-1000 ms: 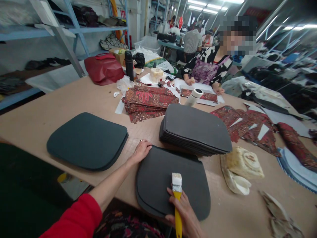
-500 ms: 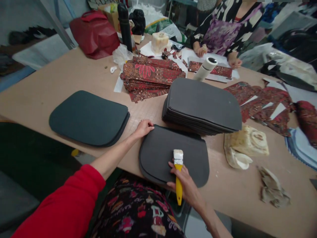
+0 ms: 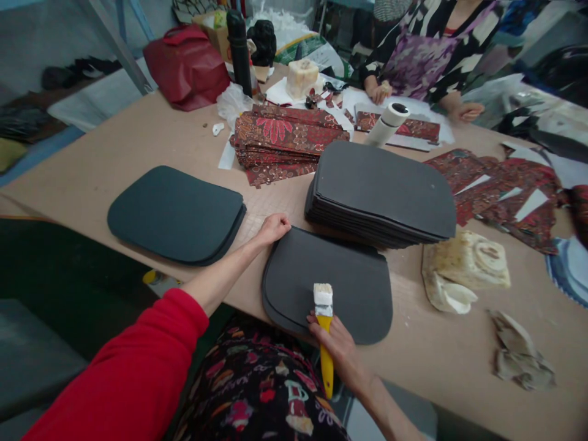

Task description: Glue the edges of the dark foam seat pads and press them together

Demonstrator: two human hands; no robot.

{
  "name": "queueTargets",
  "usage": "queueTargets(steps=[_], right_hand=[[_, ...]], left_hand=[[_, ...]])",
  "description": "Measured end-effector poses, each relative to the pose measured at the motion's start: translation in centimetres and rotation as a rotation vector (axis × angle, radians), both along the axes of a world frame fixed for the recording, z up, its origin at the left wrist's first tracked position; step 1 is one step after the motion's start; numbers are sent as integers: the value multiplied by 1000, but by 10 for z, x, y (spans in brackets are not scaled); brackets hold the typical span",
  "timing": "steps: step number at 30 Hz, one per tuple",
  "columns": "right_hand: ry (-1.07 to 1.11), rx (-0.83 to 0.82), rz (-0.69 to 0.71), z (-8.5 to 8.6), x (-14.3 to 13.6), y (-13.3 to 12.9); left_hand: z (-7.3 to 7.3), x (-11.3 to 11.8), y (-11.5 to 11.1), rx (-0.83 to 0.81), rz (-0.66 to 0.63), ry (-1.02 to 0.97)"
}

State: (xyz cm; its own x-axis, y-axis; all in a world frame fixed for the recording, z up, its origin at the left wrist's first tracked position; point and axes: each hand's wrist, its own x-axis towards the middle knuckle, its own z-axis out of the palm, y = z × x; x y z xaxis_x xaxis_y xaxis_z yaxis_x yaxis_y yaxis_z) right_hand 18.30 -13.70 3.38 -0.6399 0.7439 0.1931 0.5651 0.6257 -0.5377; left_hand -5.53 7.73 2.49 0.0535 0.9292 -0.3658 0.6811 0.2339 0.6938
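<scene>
Right hand [image 3: 340,347] closed round a yellow-handled brush [image 3: 324,323]; left hand [image 3: 274,228] curled at the grey panels [image 3: 351,275], grip indeterminable; sack [image 3: 316,52] markings illegible.

matt, smooth grey foam-like sheets [image 3: 335,275] at the near edge of the matt table [image 3: 68,168], paintbrush [image 3: 324,324] with glossy plastic-looking handle and rough bristles, printed cloth strips [image 3: 280,138] toward the far edge, leather-like bag [image 3: 188,70], softly shiny, at the far left corner

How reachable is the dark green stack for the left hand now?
Likely yes: the left hand, at a corner of the nearer gray stack, has only tabletop between it and the green stack.
</scene>
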Motion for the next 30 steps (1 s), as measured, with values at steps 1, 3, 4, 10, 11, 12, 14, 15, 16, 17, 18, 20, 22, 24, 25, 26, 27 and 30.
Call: queueTargets(steps=[1, 3, 4, 10, 11, 12, 14, 15, 16, 17, 18, 20, 22, 24, 25, 26, 27, 30], right_hand=[[12, -5, -17, 1, -1, 0], [36, -9, -53, 2, -3, 0], [50, -5, -66, 2, -4, 0], [89, -7, -86, -3, -5, -4], [93, -11, -88, -4, -5, -5], [100, -10, -90, -4, -5, -5], [113, 7, -85, -3, -6, -4], [120, 22, -78, -1, -6, -3], [126, 38, -71, 1, -7, -1], [127, 49, -66, 2, -8, 0], [128, 61, -62, 4, -8, 1], [125, 73, -53, 7, -9, 2], [128, 85, -46, 7, -9, 3], [138, 97, -40, 6, -9, 2], [138, 102, -43, 5, -9, 1], [136, 109, -48, 4, -9, 1], [127, 114, -52, 4, -9, 0], [94, 112, -60, 4, -10, -1]], left_hand=[[-1, 0, 1, -23, 8, 4], [-4, 1, 3, -63, 25, 12], [-5, 2, 4, -78, 35, 17], [-7, 4, 3, -95, 84, 32], [-6, 4, 2, -92, 87, 32], [-5, 4, 1, -88, 90, 31], [-4, 4, 0, -82, 95, 28], [-3, 4, -1, -80, 97, 26], [-3, 4, -1, -78, 99, 24], [-4, 4, -1, -77, 102, 23], [-5, 4, -1, -76, 105, 21], [-8, 3, 0, -75, 112, 16], [-12, 3, 1, -76, 120, 11], [-15, 3, 2, -73, 125, 6], [-17, 3, 3, -70, 124, 2], [-17, 2, 3, -64, 120, -3], [-16, 3, 3, -55, 113, -12], [-8, 4, 1, 7, 77, -49]])
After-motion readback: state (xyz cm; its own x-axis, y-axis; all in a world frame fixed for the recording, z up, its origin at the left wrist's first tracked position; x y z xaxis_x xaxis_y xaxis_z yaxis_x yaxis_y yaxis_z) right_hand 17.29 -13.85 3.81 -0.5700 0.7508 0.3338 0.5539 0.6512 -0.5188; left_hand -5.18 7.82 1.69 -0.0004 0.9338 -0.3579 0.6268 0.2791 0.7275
